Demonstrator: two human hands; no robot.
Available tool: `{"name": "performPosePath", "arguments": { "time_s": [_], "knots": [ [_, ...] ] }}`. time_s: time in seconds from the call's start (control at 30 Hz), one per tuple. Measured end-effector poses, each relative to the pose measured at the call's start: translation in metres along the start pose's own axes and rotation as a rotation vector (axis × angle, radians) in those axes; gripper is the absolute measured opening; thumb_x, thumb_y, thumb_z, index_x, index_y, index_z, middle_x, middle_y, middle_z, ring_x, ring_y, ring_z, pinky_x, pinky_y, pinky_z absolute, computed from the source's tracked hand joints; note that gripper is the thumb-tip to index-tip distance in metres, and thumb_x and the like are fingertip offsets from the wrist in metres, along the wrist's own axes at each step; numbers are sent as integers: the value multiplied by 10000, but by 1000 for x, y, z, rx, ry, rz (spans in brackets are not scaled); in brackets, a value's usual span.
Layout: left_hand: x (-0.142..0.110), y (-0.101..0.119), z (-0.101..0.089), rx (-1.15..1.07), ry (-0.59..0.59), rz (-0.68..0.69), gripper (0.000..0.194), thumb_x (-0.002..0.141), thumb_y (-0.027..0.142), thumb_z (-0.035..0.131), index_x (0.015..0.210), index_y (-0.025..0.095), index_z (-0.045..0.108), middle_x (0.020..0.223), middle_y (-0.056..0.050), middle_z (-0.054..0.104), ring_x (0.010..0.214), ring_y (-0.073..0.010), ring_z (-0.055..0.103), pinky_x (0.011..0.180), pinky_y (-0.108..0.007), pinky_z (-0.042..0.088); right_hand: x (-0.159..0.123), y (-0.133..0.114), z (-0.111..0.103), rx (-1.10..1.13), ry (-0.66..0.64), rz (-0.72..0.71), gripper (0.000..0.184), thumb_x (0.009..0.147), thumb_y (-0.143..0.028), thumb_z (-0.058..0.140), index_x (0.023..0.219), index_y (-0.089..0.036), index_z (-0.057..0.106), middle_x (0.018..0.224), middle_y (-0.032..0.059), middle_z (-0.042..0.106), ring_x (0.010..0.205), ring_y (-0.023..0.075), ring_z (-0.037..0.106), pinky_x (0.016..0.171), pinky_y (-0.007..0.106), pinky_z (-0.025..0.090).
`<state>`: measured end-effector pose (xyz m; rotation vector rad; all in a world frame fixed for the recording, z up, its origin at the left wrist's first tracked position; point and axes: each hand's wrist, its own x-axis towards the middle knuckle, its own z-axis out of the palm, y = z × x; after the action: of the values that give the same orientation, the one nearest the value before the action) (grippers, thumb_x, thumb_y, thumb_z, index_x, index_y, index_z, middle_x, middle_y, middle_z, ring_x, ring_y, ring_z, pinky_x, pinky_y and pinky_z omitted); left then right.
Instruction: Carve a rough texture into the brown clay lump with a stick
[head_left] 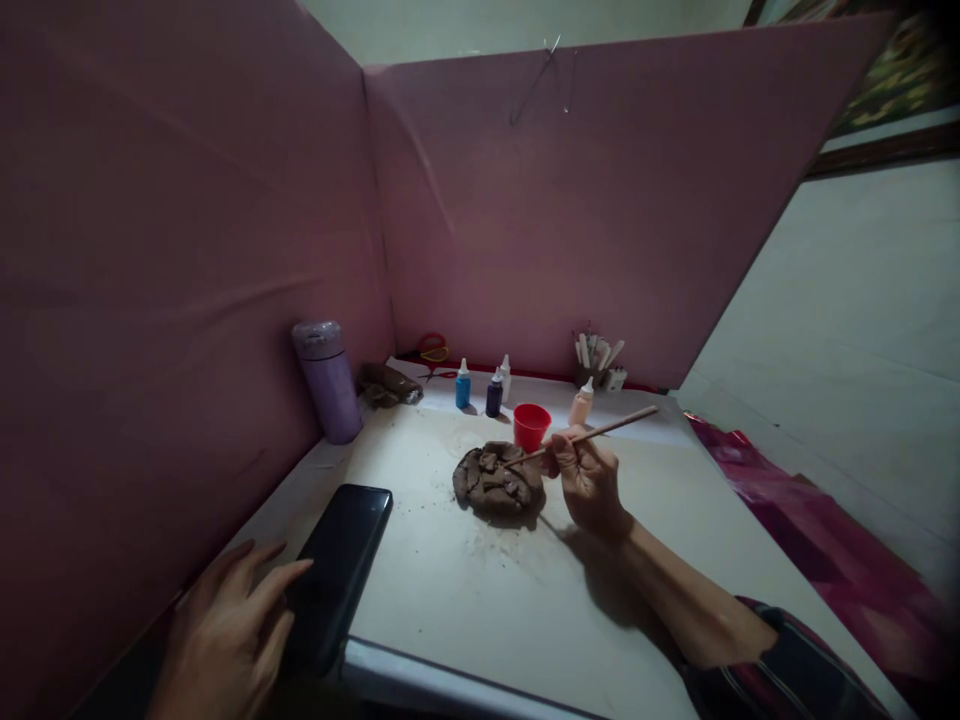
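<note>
My right hand (592, 480) pinches a thin wooden stick (626, 419), and the stick's lower tip rests on a lump of brown clay (499, 485). Flattened and roughly round, the clay has a cracked, dented top and lies on the white tabletop (450, 590), with crumbs scattered about it. Just behind the clay and my right hand stands a red cup (532, 426). At the lower left, my left hand (232, 630) has its fingers apart beside a black phone (349, 545). One fingertip overlaps the phone's edge; whether it touches, I cannot tell.
A purple bottle (328, 385) stands at the left by the pink partition (600, 200). Toward the back are a wrapped brown lump (390, 385), scissors (435, 348), a blue bottle (463, 388), a dark bottle (494, 396), a peach bottle (581, 404) and a tool holder (591, 372).
</note>
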<state>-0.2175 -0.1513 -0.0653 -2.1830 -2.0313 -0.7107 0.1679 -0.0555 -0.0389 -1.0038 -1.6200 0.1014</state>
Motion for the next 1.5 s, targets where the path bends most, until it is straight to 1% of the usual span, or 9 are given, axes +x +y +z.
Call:
{"name": "performPosePath", "arguments": {
  "time_s": [0.27, 0.37, 0.47, 0.6, 0.9, 1.13, 1.33, 1.4, 1.5],
  "knots": [
    [-14, 0, 2, -3, 54, 41, 366, 775, 254, 439, 975, 329, 735, 1132, -59, 662, 1190, -320, 477, 1007, -482, 414, 0, -1, 0, -14, 8, -17, 251, 981, -299, 440, 775, -193, 536, 597, -8, 577, 487, 118, 535, 499, 247, 423],
    [-6, 4, -1, 8, 49, 53, 376, 786, 254, 432, 997, 305, 740, 1151, -74, 651, 1197, -323, 461, 1010, -493, 416, 0, -1, 0, -18, 2, -20, 244, 982, -298, 438, 785, -194, 538, 604, -7, 581, 493, 119, 536, 503, 247, 422],
    [10, 8, -3, 63, 25, 61, 376, 803, 268, 433, 1024, 298, 736, 1179, -70, 636, 1218, -328, 438, 1005, -505, 419, 0, 0, 0, -33, 5, -33, 240, 981, -289, 439, 784, -194, 539, 608, -6, 583, 496, 120, 531, 508, 247, 420],
    [25, 10, -4, 119, 9, 84, 395, 826, 256, 412, 1061, 250, 730, 1186, -96, 624, 1191, -327, 455, 992, -497, 430, 0, 2, 0, -31, 4, -41, 209, 977, -271, 446, 809, -194, 542, 609, -8, 578, 501, 121, 531, 511, 245, 417],
    [19, 16, 1, 83, 78, 115, 391, 825, 284, 404, 1045, 221, 721, 1142, -108, 641, 1160, -329, 480, 971, -513, 436, 0, 3, 0, -16, 7, -45, 197, 972, -250, 454, 808, -193, 547, 607, -7, 568, 505, 124, 529, 515, 251, 412],
    [22, 24, -4, 77, 94, 82, 425, 841, 342, 372, 1047, 201, 716, 1117, -110, 659, 1144, -321, 489, 971, -500, 423, 1, 2, 0, 9, -5, -63, 193, 972, -233, 450, 806, -195, 541, 618, -7, 571, 511, 123, 527, 524, 250, 415],
    [23, 21, -4, 128, 22, 2, 493, 862, 436, 345, 1138, 181, 664, 1095, -108, 678, 1142, -330, 504, 993, -466, 395, 0, 4, 0, -17, -5, -69, 191, 971, -228, 447, 803, -196, 533, 615, -5, 557, 518, 123, 515, 526, 248, 416],
    [23, 21, -2, 142, -15, -71, 605, 854, 515, 342, 1245, 127, 590, 1123, -140, 662, 1133, -342, 525, 987, -457, 400, 0, 3, 0, -26, 0, -80, 190, 969, -226, 449, 799, -197, 530, 613, -6, 554, 513, 122, 510, 523, 246, 413],
    [21, 26, 1, 129, -144, -185, 816, 819, 606, 351, 1412, 47, 389, 1165, -191, 633, 1098, -351, 565, 916, -428, 446, 1, 1, 0, -36, 4, -94, 189, 968, -224, 447, 800, -197, 529, 606, -8, 551, 502, 119, 503, 513, 243, 406]
  ]
}}
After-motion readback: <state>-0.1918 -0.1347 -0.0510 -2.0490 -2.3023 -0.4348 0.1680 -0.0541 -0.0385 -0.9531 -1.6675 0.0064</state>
